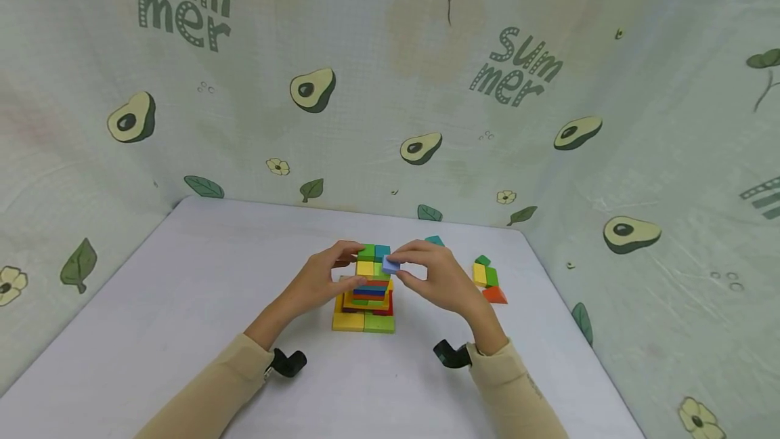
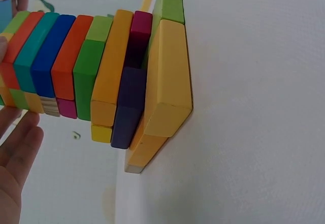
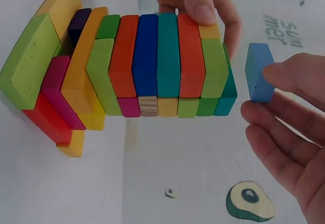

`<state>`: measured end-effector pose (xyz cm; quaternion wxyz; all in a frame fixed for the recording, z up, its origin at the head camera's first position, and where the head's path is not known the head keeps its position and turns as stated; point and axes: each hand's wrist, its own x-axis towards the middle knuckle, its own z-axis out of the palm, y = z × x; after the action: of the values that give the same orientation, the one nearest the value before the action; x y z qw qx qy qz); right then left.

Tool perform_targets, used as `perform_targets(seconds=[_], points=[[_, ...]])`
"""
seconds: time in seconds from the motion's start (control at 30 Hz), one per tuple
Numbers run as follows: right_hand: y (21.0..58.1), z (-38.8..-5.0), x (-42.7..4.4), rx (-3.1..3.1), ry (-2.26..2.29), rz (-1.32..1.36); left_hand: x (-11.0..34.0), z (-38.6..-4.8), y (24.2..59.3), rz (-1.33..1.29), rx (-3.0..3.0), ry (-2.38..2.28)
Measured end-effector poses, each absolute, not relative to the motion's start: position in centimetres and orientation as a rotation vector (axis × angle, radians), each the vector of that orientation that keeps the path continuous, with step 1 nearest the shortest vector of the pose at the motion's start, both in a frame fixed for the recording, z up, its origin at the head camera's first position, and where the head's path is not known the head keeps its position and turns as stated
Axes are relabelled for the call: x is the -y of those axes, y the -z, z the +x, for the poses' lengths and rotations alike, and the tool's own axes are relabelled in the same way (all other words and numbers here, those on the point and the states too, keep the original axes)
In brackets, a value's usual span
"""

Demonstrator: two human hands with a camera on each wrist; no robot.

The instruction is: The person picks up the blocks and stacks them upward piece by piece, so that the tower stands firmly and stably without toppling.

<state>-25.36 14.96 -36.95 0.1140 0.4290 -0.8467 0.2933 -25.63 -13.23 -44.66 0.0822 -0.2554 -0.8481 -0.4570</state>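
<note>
A tower of coloured wooden blocks (image 1: 370, 295) stands on the table, wider at its base. Its layers show orange, blue, teal and green in the right wrist view. My left hand (image 1: 318, 281) holds the tower near its top, thumb on the near side at a yellow block (image 3: 209, 31) and the other fingers around the far side. Between thumb and fingertips my right hand (image 1: 435, 275) pinches a light blue block (image 3: 259, 73). That block is held just above the tower's top, apart from it in the right wrist view.
Right of the tower lie loose blocks: a yellow one (image 1: 479, 274), a green one (image 1: 491, 277) and an orange-red one (image 1: 495, 295). A teal block (image 1: 435, 240) lies behind my right hand. A printed cloth (image 1: 365, 120) hangs behind the white table (image 1: 244, 263).
</note>
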Motion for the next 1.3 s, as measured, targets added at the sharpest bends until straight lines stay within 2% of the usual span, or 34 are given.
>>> perform_targets(seconds=[0.97,1.3], points=[[39.4,-25.8,-12.8,2.325,-0.718,1.286,13.3,-25.6,44.5,-0.768,2.536,1.345],[39.9,-26.3,-12.9,2.464,-0.871,1.191,13.4,-25.6,44.4,-0.777,2.532,1.376]])
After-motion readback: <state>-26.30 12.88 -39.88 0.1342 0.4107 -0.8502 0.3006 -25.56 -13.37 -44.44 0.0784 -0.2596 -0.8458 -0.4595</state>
